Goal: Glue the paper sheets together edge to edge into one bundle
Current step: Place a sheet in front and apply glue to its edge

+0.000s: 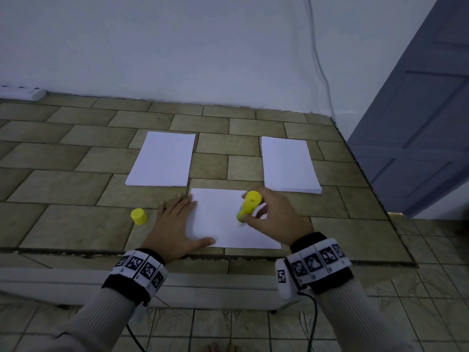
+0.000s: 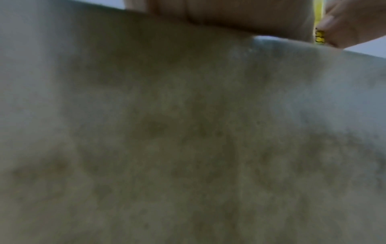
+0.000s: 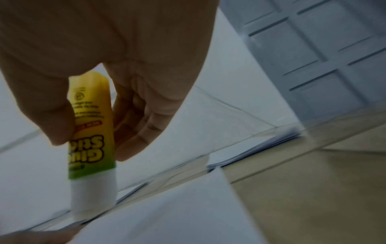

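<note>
A single white sheet [image 1: 223, 222] lies on the tiled floor in front of me. My left hand [image 1: 177, 222] lies flat with straight fingers on the sheet's left edge, thumb on its near corner. My right hand [image 1: 269, 219] grips a yellow glue stick [image 1: 248, 205] upright, its white tip down on the sheet [image 3: 188, 214]; the stick [image 3: 92, 125] reads "Glue Stick" in the right wrist view. Its yellow cap [image 1: 138, 216] stands on the floor left of my left hand. Two white paper stacks lie further off, one at left [image 1: 162, 160] and one at right [image 1: 288, 165].
The tiled floor [image 1: 76, 189] ends at a white wall [image 1: 203, 47]. A grey door [image 1: 418, 110] stands at the right. A white cable [image 1: 321, 67] runs down the wall. A white power strip [image 1: 22, 92] lies far left. A step edge [image 1: 76, 252] runs below my wrists.
</note>
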A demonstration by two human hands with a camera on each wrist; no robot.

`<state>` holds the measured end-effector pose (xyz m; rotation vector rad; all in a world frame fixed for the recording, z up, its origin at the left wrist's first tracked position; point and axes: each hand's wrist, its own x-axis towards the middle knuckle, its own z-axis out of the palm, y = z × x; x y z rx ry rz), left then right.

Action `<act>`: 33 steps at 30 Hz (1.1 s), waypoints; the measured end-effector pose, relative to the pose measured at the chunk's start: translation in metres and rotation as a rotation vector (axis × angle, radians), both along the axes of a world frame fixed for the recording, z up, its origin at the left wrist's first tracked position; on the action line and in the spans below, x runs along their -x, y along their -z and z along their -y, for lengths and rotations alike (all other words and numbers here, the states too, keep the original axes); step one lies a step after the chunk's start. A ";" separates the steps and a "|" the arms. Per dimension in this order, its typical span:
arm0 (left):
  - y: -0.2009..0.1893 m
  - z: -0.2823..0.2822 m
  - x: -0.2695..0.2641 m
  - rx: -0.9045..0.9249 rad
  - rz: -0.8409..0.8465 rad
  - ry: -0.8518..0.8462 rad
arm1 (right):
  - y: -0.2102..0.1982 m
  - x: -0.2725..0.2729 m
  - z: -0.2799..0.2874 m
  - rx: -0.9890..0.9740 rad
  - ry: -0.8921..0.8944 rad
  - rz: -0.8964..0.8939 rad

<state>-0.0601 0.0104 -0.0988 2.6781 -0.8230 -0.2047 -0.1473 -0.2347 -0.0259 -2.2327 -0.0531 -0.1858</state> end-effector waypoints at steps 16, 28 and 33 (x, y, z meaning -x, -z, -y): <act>0.013 -0.001 -0.003 0.053 0.098 0.080 | -0.005 -0.037 -0.090 0.210 -0.338 -0.120; 0.006 -0.001 -0.001 0.066 0.069 0.012 | -0.010 -0.091 -0.072 0.300 -0.312 -0.120; 0.008 -0.001 -0.002 0.012 0.049 -0.019 | -0.016 -0.115 -0.068 0.348 -0.241 -0.158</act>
